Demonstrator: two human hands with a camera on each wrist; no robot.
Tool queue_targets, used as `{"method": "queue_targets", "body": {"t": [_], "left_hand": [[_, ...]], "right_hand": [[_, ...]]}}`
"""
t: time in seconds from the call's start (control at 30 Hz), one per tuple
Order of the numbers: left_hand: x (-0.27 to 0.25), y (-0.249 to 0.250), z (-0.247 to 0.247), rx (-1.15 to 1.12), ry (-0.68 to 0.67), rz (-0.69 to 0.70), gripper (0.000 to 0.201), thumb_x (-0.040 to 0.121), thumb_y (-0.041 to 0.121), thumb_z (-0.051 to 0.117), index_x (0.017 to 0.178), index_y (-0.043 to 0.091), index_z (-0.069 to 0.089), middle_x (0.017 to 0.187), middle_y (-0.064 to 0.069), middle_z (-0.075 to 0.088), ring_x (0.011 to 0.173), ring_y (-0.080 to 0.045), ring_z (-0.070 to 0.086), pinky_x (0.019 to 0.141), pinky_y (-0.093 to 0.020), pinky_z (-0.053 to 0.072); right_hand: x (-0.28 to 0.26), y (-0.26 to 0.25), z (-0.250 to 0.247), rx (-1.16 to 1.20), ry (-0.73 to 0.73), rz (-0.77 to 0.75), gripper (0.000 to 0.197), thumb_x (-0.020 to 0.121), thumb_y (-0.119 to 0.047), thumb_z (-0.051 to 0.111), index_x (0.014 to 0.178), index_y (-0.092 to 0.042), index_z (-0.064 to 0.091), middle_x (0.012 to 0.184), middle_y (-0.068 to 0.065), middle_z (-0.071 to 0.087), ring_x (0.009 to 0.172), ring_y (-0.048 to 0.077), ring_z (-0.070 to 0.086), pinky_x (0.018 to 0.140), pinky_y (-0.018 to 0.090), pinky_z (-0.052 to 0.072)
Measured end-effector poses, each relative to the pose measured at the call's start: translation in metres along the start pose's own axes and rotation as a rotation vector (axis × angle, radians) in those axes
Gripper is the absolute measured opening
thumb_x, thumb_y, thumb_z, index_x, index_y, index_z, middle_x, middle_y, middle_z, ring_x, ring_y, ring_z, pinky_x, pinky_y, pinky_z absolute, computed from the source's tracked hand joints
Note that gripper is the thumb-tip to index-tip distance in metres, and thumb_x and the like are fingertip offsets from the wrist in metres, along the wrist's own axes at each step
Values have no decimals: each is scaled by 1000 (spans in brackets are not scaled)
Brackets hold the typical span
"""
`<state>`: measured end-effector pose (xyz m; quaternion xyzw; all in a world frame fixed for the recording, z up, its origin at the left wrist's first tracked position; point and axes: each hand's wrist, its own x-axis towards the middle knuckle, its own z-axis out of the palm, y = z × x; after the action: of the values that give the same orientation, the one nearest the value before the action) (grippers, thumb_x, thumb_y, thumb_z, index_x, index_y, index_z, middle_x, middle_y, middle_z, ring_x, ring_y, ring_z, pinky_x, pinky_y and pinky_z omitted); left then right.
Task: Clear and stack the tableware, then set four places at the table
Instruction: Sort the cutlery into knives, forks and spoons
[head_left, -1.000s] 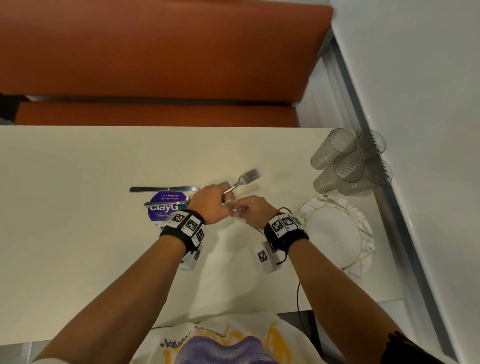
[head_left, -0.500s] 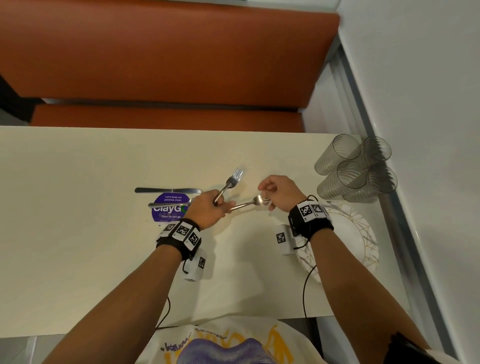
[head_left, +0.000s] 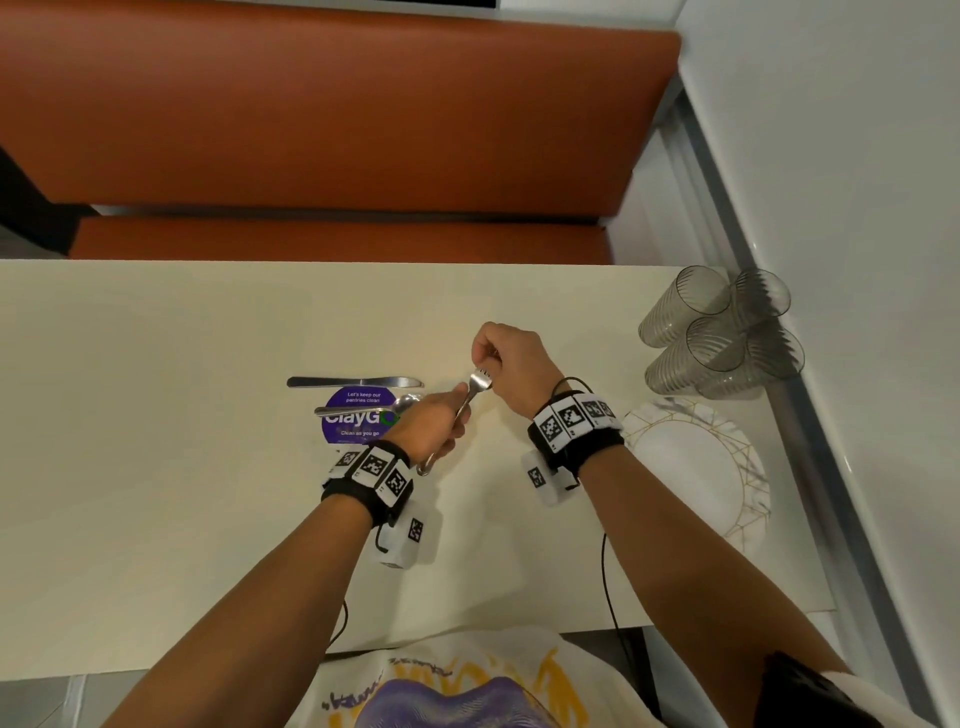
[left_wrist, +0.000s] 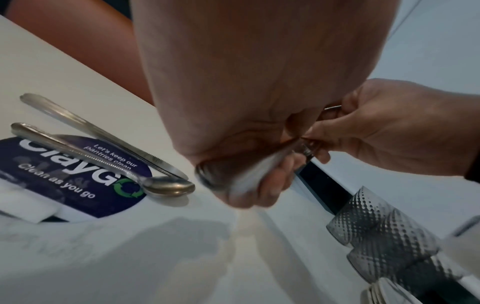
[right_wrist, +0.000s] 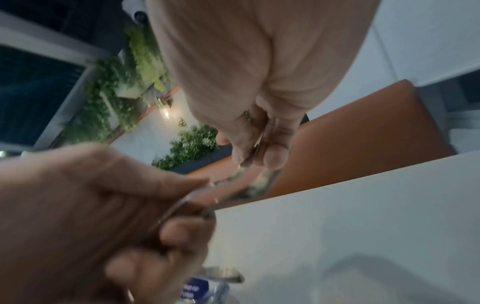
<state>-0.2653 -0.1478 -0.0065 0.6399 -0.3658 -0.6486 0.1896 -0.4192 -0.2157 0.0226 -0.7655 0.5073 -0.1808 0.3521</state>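
Observation:
My left hand (head_left: 457, 421) grips a bundle of forks (head_left: 480, 383) by the handles, just above the cream table (head_left: 156, 493). My right hand (head_left: 488, 364) pinches the fork heads from the far side. The left wrist view shows the handles (left_wrist: 249, 179) in my left fist (left_wrist: 259, 185) and my right hand (left_wrist: 317, 139) on the tines. A knife (head_left: 353, 383) lies left of my hands. A spoon (head_left: 408, 401) lies with a second knife across a purple sticker (head_left: 358, 431). Several grey tumblers (head_left: 717, 338) and stacked white plates (head_left: 727, 452) stand at the right.
An orange bench (head_left: 311, 130) runs behind the table's far edge. A white wall (head_left: 857, 260) closes off the right side, close to the tumblers and plates. My wrist cables (head_left: 605, 571) trail over the near table edge.
My right hand has brought its fork to the one in my left hand, and both hands now hold the forks together. The view has shifted slightly left.

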Motion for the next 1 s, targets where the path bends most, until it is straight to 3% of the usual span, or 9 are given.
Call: {"method": "queue_targets", "body": {"t": [0.17,0.27,0.33,0.43,0.57,0.7,0.8,0.9,1.0], "left_hand": [[-12,-13,-15,-19,35,88,44,110,48,36,83,16,48,67,-1,45,44,-12,37,39,-22,29],[-19,-25,-30,47,56,122,44,110,50,35,88,15,52,73,-3,48,45,-11,40,39,-22,32],[-25,-30,-41,64,70,152,43,110,49,36,88,16,51,75,-4,47,47,-10,37,40,-22,31],[-32,-39,-58,70,70,179,41,110,47,37,84,17,48,72,-2,46,50,-10,35,42,-22,31],[-40,-51,-82,-43,23,154,41,108,43,40,83,15,54,63,-1,47,44,-13,36,39,-23,29],[-44,-58,-101,-64,-18,134,34,103,34,41,81,14,57,62,-1,46,43,-13,35,40,-24,26],[-46,-63,-111,-9,-9,180,38,108,39,43,81,14,55,65,1,45,48,-10,35,41,-21,30],[-41,-74,-122,116,-40,243,38,110,38,42,81,16,52,71,1,47,53,-8,39,47,-19,36],[-33,-85,-135,303,-29,293,38,110,39,39,79,21,53,74,6,54,68,-15,50,66,-30,44]], "right_hand": [[-4,-8,24,-147,98,-22,17,88,2,62,91,-15,62,91,-4,58,88,16,51,78,31,49],[-8,-12,39,-362,226,-76,26,85,-18,72,110,-20,65,116,-1,58,105,21,43,89,31,42],[-6,-13,49,-318,250,-5,37,89,-28,71,124,-19,63,124,2,54,107,20,44,91,28,41],[-5,-21,66,-62,232,71,29,94,-25,69,120,-14,69,111,2,67,88,12,57,87,29,53],[-3,-36,86,30,290,117,15,93,-16,67,107,-10,73,97,2,73,81,9,64,74,7,47],[-2,-49,104,45,313,172,10,94,-17,66,102,-12,72,91,2,73,82,13,67,76,19,52],[-2,-54,115,62,323,195,11,95,-21,66,103,-14,70,86,0,70,75,10,65,69,14,49],[-1,-58,123,28,279,185,15,97,-22,64,107,-14,71,85,0,70,70,7,60,65,3,41],[2,-59,127,2,220,173,13,97,-16,63,101,-9,73,90,4,74,74,12,60,65,1,39]]}}
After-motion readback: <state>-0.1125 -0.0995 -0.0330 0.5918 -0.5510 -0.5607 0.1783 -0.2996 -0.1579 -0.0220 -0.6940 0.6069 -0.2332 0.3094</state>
